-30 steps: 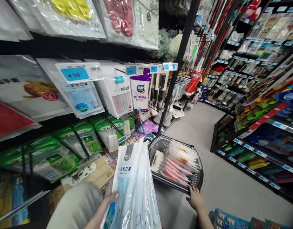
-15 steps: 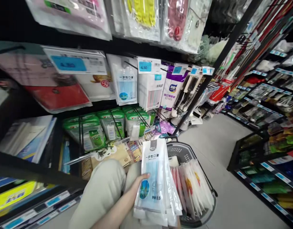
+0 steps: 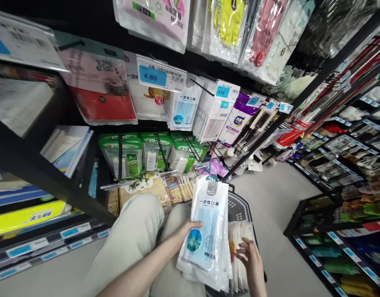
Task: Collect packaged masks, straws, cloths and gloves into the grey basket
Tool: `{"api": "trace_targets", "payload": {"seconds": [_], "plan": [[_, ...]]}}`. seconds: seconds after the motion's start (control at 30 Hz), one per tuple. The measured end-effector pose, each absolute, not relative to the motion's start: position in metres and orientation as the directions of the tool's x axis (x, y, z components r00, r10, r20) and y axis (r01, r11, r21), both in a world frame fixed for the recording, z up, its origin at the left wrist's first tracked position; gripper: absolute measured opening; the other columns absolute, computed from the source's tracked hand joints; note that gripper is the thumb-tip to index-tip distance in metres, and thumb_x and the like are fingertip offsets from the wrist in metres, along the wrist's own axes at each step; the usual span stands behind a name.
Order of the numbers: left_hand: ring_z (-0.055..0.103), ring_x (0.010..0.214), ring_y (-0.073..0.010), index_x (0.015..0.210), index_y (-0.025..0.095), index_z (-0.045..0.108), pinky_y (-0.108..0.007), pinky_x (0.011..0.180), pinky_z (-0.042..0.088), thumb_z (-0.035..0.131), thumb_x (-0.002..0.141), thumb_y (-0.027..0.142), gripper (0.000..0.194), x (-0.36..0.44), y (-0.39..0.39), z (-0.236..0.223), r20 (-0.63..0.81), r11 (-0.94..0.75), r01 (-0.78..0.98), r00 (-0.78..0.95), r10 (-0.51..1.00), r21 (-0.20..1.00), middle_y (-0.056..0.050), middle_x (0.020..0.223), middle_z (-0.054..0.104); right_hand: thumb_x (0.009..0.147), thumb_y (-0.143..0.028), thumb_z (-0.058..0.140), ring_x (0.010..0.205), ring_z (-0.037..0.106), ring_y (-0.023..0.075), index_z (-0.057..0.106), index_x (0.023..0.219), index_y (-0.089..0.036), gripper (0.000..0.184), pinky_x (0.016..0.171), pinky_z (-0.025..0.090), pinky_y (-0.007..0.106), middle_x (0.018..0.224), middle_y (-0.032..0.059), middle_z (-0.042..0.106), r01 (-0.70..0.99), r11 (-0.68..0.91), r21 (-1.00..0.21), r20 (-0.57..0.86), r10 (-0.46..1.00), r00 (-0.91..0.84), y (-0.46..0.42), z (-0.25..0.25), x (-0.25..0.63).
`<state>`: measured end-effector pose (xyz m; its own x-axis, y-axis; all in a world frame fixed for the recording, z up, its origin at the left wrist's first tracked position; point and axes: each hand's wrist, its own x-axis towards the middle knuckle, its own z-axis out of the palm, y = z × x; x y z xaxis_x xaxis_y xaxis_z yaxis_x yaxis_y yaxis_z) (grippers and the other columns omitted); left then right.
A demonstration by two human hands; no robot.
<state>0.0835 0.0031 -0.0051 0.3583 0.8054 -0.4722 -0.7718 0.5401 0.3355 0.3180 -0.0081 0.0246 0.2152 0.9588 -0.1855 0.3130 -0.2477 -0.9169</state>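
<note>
The left hand pinches a stack of mask packs, its thumb on the front pack and its other fingers hidden behind. The stack extends to the right of that grip, printed front facing up. Farther right, the right hand has its fingers spread and slightly bent over white packets in a basket; whether the fingertips touch them is hard to tell. A knee is left of the grip, and more masks hang beyond it.
</note>
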Motion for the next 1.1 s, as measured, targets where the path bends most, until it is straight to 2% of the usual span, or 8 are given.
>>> {"api": "trace_targets", "payload": {"seconds": [0.13, 0.27, 0.43, 0.73, 0.83, 0.9, 0.97, 1.1], "plan": [[0.07, 0.076, -0.0264, 0.092, 0.01, 0.068, -0.034, 0.076, 0.053, 0.076, 0.054, 0.015, 0.04, 0.087, 0.003, -0.012, -0.442, 0.497, -0.788, 0.324, 0.836, 0.363, -0.011, 0.081, 0.076, 0.069, -0.054, 0.061, 0.098, 0.061, 0.0265, 0.054, 0.116, -0.019, 0.059, 0.083, 0.049, 0.037, 0.106, 0.0097, 0.063, 0.611, -0.164, -0.774, -0.212, 0.977, -0.006, -0.012, 0.073, 0.272], [0.07, 0.081, -0.03, 0.092, 0.009, 0.068, -0.039, 0.08, 0.052, 0.075, 0.06, 0.028, 0.038, 0.083, 0.003, -0.015, -0.455, 0.527, -0.78, 0.354, 0.817, 0.338, -0.012, 0.079, 0.075, 0.058, -0.047, 0.07, 0.107, 0.056, 0.0339, 0.052, 0.118, -0.014, 0.071, 0.086, 0.046, 0.042, 0.114, 0.0162, 0.06, 0.769, -0.173, -0.615, -0.138, 0.984, 0.11, -0.014, 0.071, 0.231], [0.067, 0.093, -0.0336, 0.099, 0.008, 0.066, -0.045, 0.089, 0.048, 0.059, 0.074, 0.054, 0.053, 0.071, 0.004, -0.01, -0.446, 0.495, -0.823, 0.346, 0.826, 0.278, -0.015, 0.088, 0.075, 0.063, -0.046, 0.068, 0.089, 0.063, 0.0279, 0.058, 0.103, -0.016, 0.051, 0.073, 0.051, 0.035, 0.099, 0.0104, 0.068, 0.538, -0.211, -0.816, -0.232, 0.972, 0.03, -0.013, 0.065, 0.227], [0.069, 0.087, -0.0322, 0.093, 0.009, 0.067, -0.041, 0.082, 0.051, 0.065, 0.067, 0.036, 0.037, 0.048, 0.01, -0.008, -0.444, 0.516, -0.78, 0.345, 0.827, 0.355, -0.013, 0.079, 0.075, 0.061, -0.045, 0.074, 0.078, 0.065, 0.0244, 0.056, 0.105, -0.018, 0.055, 0.061, 0.053, 0.032, 0.095, 0.008, 0.069, 0.111, -0.368, -0.923, -0.364, 0.93, 0.053, -0.018, 0.079, 0.24], [0.069, 0.078, -0.0312, 0.092, 0.008, 0.067, -0.04, 0.075, 0.052, 0.069, 0.061, 0.028, 0.037, 0.048, 0.013, -0.006, -0.466, 0.494, -0.771, 0.291, 0.835, 0.403, -0.013, 0.076, 0.074, 0.058, -0.053, 0.072, 0.079, 0.066, 0.0274, 0.054, 0.107, -0.018, 0.063, 0.063, 0.053, 0.035, 0.094, 0.0095, 0.069, 0.207, -0.375, -0.904, -0.319, 0.911, 0.26, -0.018, 0.095, 0.266], [0.069, 0.072, -0.028, 0.092, 0.009, 0.066, -0.036, 0.072, 0.052, 0.07, 0.059, 0.025, 0.036, 0.05, 0.014, -0.005, -0.477, 0.443, -0.775, 0.211, 0.853, 0.451, -0.011, 0.074, 0.074, 0.061, -0.061, 0.066, 0.08, 0.065, 0.0305, 0.055, 0.108, -0.02, 0.064, 0.062, 0.051, 0.038, 0.091, 0.0104, 0.069, 0.488, -0.393, -0.78, -0.151, 0.874, 0.462, -0.024, 0.107, 0.276], [0.069, 0.072, -0.0257, 0.094, 0.011, 0.066, -0.033, 0.071, 0.052, 0.072, 0.059, 0.022, 0.037, 0.054, 0.014, -0.005, -0.478, 0.386, -0.776, 0.126, 0.87, 0.499, -0.008, 0.074, 0.074, 0.067, -0.063, 0.057, 0.071, 0.063, 0.033, 0.056, 0.113, -0.022, 0.062, 0.056, 0.047, 0.04, 0.084, 0.0126, 0.069, 0.753, -0.412, -0.513, 0.055, 0.859, 0.509, -0.035, 0.111, 0.27], [0.068, 0.084, -0.0276, 0.093, 0.015, 0.067, -0.033, 0.075, 0.052, 0.073, 0.06, 0.019, 0.035, 0.061, 0.013, -0.007, -0.456, 0.315, -0.776, 0.039, 0.889, 0.547, -0.006, 0.082, 0.074, 0.084, -0.04, 0.042, 0.067, 0.062, 0.0316, 0.045, 0.133, -0.033, 0.05, 0.054, 0.044, 0.042, 0.105, 0.0162, 0.067, 0.984, -0.078, -0.162, 0.117, 0.988, 0.098, -0.069, 0.085, 0.211]]}}
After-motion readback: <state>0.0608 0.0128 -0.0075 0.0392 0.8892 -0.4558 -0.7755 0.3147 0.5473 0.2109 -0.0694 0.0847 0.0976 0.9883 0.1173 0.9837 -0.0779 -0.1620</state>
